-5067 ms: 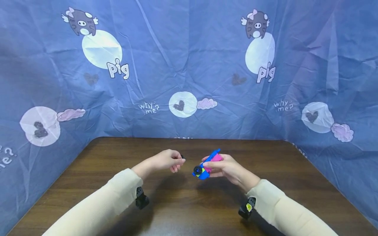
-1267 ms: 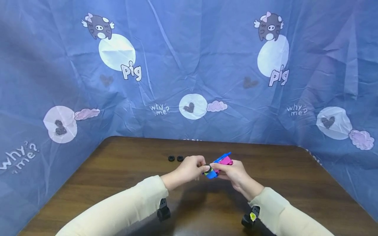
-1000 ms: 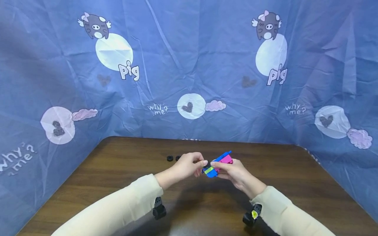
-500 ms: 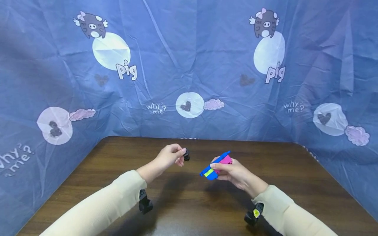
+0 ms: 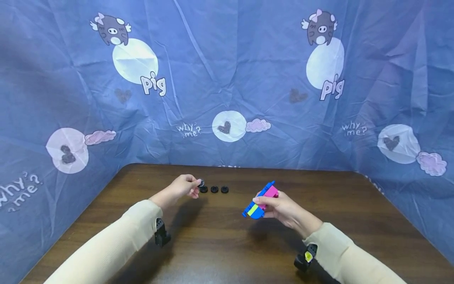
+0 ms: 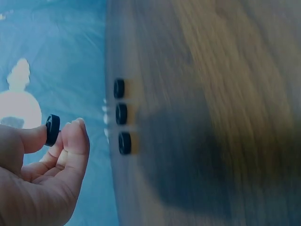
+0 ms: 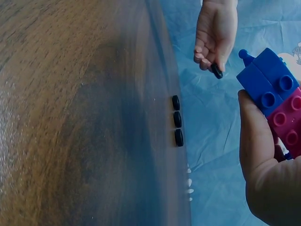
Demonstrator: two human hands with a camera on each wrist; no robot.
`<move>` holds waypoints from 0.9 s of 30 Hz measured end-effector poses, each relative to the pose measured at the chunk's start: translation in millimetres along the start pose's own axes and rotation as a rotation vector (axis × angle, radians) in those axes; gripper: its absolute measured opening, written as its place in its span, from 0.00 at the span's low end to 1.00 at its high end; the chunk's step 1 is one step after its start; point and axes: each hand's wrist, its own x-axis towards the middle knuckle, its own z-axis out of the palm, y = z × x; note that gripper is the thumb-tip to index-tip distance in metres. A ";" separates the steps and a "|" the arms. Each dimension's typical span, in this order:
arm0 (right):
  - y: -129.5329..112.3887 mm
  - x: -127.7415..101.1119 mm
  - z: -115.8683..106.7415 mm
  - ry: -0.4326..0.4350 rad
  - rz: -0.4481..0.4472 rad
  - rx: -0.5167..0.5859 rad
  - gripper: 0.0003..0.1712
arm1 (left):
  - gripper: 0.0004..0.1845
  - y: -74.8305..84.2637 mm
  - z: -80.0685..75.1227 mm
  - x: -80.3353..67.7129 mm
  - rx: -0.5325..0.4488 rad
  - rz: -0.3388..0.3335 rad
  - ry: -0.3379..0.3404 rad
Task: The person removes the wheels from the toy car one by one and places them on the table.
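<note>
My left hand (image 5: 181, 186) pinches a small black toy wheel (image 6: 52, 130) between thumb and fingers, held above the far part of the table. Three more black wheels (image 5: 214, 189) lie in a row on the wood just right of that hand. My right hand (image 5: 283, 209) grips a block-built toy (image 5: 256, 210) of blue, pink and lime-green pieces, raised over the table and tilted. In the right wrist view, round studs show on its blue and pink bricks (image 7: 281, 118), and a blue peg (image 7: 244, 56) sticks out at one end. My palm and fingers hide part of it.
The brown wooden table (image 5: 213, 244) ends at a far edge close behind the wheel row. A blue printed cloth (image 5: 191, 90) hangs behind and at both sides. A black wrist camera (image 5: 162, 233) hangs under my left sleeve, another (image 5: 304, 258) under the right.
My left hand has pulled the wheel off the toy's end and carried it left, past the row. Wheels earlier hidden behind that hand now show. My right hand keeps its grip on the toy.
</note>
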 end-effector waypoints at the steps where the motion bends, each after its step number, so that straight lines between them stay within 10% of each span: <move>1: 0.1 -0.1 0.1 0.000 0.003 -0.001 0.18 | 0.12 -2.2 -2.3 1.6 0.000 -0.010 0.007; 5: -0.3 -0.2 0.5 -0.009 0.002 0.008 0.16 | 0.13 -21.3 -13.2 18.4 0.003 -0.027 0.030; 8: -0.8 -0.2 0.3 -0.020 -0.009 0.014 0.12 | 0.15 -91.2 -36.3 79.4 -0.064 -0.005 -0.001; 12: -0.8 -0.1 -1.2 -0.023 -0.018 0.004 0.12 | 0.23 -221.7 -72.7 192.2 -0.118 -0.022 -0.034; 16: -0.1 -0.1 -2.8 -0.025 -0.024 -0.029 0.16 | 0.27 -284.6 -87.0 246.1 -0.125 -0.098 -0.021; 19: 0.0 -0.3 -3.3 -0.030 -0.025 -0.047 0.20 | 0.27 -282.2 -86.1 245.3 -0.144 -0.155 -0.010; 27: 0.5 1.2 -3.9 -0.037 -0.008 -0.036 0.23 | 0.18 -213.3 -72.6 181.4 -0.086 -0.106 -0.060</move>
